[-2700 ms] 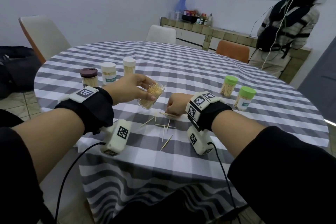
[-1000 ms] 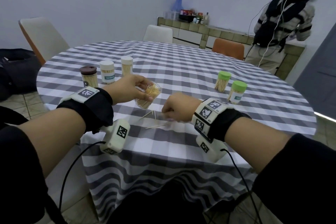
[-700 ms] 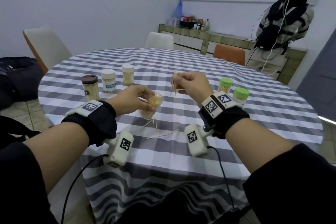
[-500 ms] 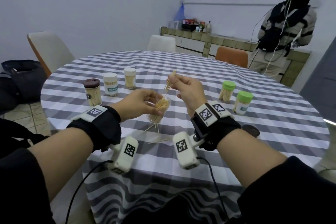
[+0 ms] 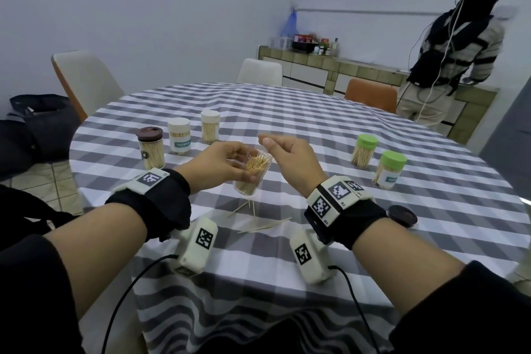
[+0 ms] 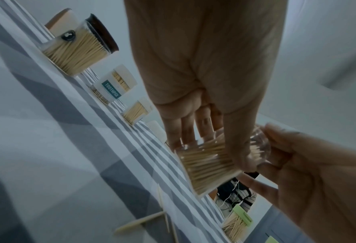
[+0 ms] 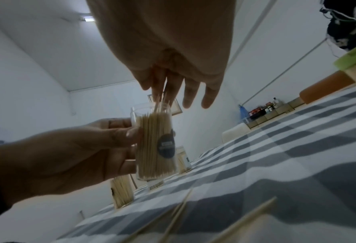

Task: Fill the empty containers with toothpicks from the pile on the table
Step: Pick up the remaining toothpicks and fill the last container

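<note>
Left hand (image 5: 221, 165) grips container (image 5: 253, 174); right hand (image 5: 290, 159) relaxed above its rim

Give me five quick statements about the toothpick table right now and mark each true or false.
1. The left hand grips the open container. True.
2. That container is empty. False: it is nearly full of toothpicks.
3. Loose toothpicks lie on the tablecloth. True.
4. Both green-lidded containers stand left of the hands. False: they stand to the right.
5. The brown-lidded container lies on its side. False: it stands upright.
</note>
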